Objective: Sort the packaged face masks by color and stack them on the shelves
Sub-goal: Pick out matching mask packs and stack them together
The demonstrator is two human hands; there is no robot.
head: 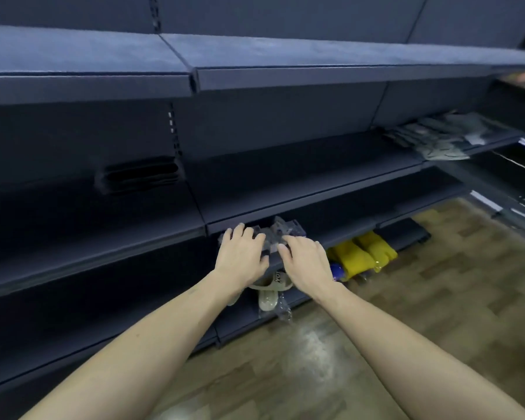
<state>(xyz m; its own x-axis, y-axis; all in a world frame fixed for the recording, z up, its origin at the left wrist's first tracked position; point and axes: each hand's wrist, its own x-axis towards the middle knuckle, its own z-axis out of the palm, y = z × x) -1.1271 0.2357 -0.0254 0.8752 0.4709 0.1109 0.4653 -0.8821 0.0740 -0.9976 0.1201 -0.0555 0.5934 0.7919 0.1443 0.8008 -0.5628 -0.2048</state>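
Left hand (242, 253) and right hand (306, 262) laid side by side on a small pile of dark packaged masks (275, 233) at the near edge of a low shelf (331, 213); fingers spread and fairly straight, pressing down rather than curling round anything. Head view only. Dark stack of packs (140, 175) standing far left on the shelf above; grey-green packs (437, 137) lying loosely far right on that same upper shelf. Yellow packs (364, 253) and a blue item (337, 271) just right of the right hand, on the bottom shelf near the floor; beige packs (270, 291) directly below the hands, partly hidden by the wrists. Wooden floor (406, 313) at near right.

Step in hand, by judgement: squaring or gathering the dark pile. Done best with both palms flat, edges drawn together evenly, slippery wrappers kept from sliding off the shelf lip. Colours kept apart: dark packs probably belonging with the far-left stack, not beside the yellow ones. Blur too strong for reading pack count.
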